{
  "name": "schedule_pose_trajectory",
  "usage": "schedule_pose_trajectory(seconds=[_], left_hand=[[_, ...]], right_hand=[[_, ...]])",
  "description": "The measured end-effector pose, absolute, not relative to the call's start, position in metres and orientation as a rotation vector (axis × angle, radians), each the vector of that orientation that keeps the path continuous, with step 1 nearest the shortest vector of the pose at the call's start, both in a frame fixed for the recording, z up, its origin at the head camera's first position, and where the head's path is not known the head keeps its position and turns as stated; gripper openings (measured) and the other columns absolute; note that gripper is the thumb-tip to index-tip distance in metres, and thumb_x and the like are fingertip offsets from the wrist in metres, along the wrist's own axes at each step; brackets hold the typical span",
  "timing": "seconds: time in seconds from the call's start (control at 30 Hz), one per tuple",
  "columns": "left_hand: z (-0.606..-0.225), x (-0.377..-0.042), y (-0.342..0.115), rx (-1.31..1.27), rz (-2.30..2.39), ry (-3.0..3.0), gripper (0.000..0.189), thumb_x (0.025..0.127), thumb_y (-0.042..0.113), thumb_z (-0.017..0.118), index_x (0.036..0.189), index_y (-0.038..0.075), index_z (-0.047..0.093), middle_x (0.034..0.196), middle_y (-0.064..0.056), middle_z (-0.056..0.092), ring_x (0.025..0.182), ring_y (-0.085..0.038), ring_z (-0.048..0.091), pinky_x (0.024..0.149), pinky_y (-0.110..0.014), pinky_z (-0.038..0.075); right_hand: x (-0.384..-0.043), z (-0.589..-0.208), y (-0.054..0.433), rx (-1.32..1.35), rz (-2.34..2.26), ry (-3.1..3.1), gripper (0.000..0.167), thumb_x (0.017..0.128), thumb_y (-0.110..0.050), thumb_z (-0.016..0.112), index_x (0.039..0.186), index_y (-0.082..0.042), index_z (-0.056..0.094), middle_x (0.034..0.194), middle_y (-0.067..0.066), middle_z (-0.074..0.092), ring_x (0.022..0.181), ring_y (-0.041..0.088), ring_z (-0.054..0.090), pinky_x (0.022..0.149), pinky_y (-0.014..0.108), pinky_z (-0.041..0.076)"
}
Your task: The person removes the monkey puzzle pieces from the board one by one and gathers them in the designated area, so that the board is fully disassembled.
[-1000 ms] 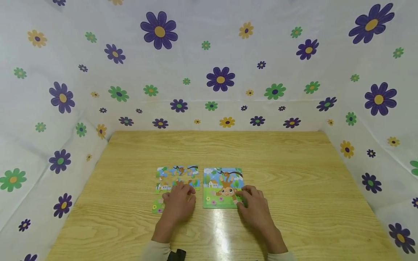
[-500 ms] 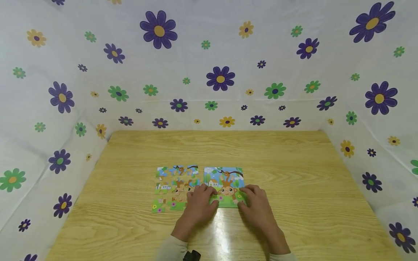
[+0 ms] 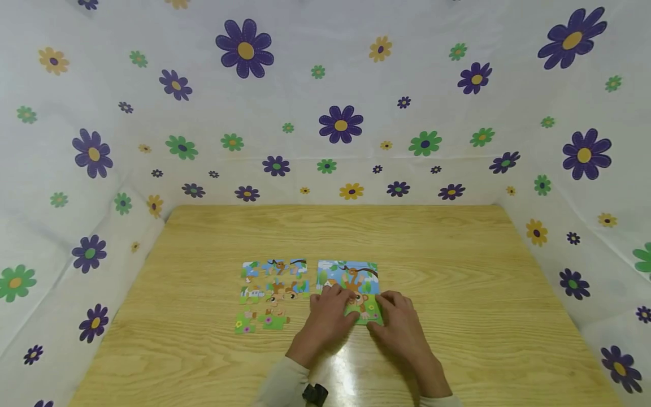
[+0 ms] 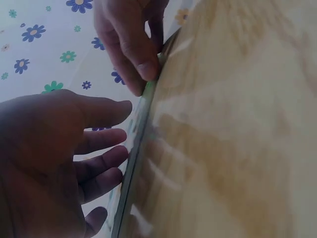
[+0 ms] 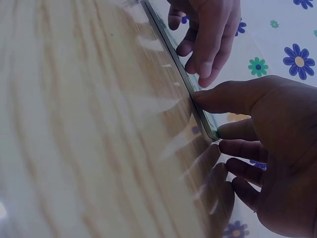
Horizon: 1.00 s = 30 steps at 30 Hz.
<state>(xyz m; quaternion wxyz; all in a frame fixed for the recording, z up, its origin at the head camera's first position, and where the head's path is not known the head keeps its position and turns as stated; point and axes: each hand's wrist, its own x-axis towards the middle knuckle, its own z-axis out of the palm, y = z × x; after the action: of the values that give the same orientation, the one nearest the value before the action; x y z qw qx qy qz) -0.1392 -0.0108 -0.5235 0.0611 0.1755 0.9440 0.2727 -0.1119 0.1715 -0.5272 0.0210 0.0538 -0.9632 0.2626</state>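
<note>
A square puzzle board [image 3: 348,269] with a monkey picture lies on the table in front of me. My left hand [image 3: 329,314] is over its lower middle, pinching a green puzzle piece [image 3: 372,312] with a yellow flower at the board's lower right; the hand hides the lower left of the picture. My right hand [image 3: 402,322] grips the board's near right corner. In the right wrist view its thumb [image 5: 218,99] is at the near edge and the other fingers curl beside the corner. Loose puzzle pieces [image 3: 273,322] lie in rows left of the board.
The wood-grain table [image 3: 458,282] is enclosed by a white cloth [image 3: 300,102] printed with flowers at the back and both sides. A black device [image 3: 315,394] is strapped on the left wrist.
My left hand has moved right, from the loose pieces to over the board, and a green piece now shows at its lower right. The right hand has stayed at the corner.
</note>
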Motion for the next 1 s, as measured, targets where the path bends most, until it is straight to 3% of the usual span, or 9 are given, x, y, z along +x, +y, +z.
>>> schedule_pose_trajectory(seconds=[0.17, 0.37, 0.63, 0.87, 1.0], left_hand=[[-0.525, -0.138, -0.005, 0.529, 0.768, 2.905, 0.032, 0.093, 0.039, 0.061, 0.122, 0.026, 0.062, 0.105, 0.008, 0.051, 0.092, -0.012, 0.037, 0.08, -0.039, 0.025], [-0.525, -0.138, -0.004, 0.527, 0.827, 2.877, 0.03, 0.093, 0.038, 0.061, 0.119, 0.024, 0.062, 0.104, 0.008, 0.05, 0.089, -0.012, 0.034, 0.079, -0.039, 0.023], [-0.526, -0.137, -0.001, 0.494, 0.918, 2.822, 0.02, 0.096, 0.036, 0.058, 0.112, 0.025, 0.055, 0.105, 0.011, 0.053, 0.097, -0.011, 0.04, 0.084, -0.043, 0.023], [-0.526, -0.14, 0.003, 0.437, 1.142, 2.75, 0.009, 0.096, 0.038, 0.055, 0.093, 0.03, 0.053, 0.087, 0.017, 0.054, 0.085, -0.007, 0.046, 0.086, -0.042, 0.028], [-0.524, -0.14, 0.001, 0.458, 1.157, 2.758, 0.008, 0.097, 0.035, 0.054, 0.099, 0.028, 0.055, 0.086, 0.017, 0.057, 0.083, -0.005, 0.05, 0.087, -0.042, 0.031]], right_hand=[[-0.112, -0.528, 0.172, 0.194, 0.8, -2.986, 0.059, 0.078, -0.027, 0.078, 0.128, -0.001, 0.061, 0.127, 0.011, 0.055, 0.121, 0.035, 0.047, 0.099, 0.051, 0.042], [-0.111, -0.529, 0.173, 0.22, 0.775, -2.971, 0.06, 0.077, -0.027, 0.08, 0.128, -0.001, 0.061, 0.127, 0.011, 0.056, 0.12, 0.036, 0.048, 0.098, 0.051, 0.042], [-0.111, -0.53, 0.174, 0.201, 0.814, -2.979, 0.06, 0.077, -0.028, 0.08, 0.127, -0.001, 0.062, 0.128, 0.011, 0.056, 0.122, 0.036, 0.047, 0.1, 0.052, 0.041], [-0.11, -0.529, 0.175, 0.195, 0.828, -2.965, 0.06, 0.076, -0.029, 0.08, 0.127, -0.002, 0.062, 0.128, 0.009, 0.056, 0.122, 0.035, 0.047, 0.1, 0.052, 0.041], [-0.111, -0.53, 0.175, 0.191, 0.833, -2.958, 0.061, 0.075, -0.028, 0.08, 0.128, -0.003, 0.062, 0.128, 0.009, 0.056, 0.123, 0.035, 0.047, 0.1, 0.053, 0.04]])
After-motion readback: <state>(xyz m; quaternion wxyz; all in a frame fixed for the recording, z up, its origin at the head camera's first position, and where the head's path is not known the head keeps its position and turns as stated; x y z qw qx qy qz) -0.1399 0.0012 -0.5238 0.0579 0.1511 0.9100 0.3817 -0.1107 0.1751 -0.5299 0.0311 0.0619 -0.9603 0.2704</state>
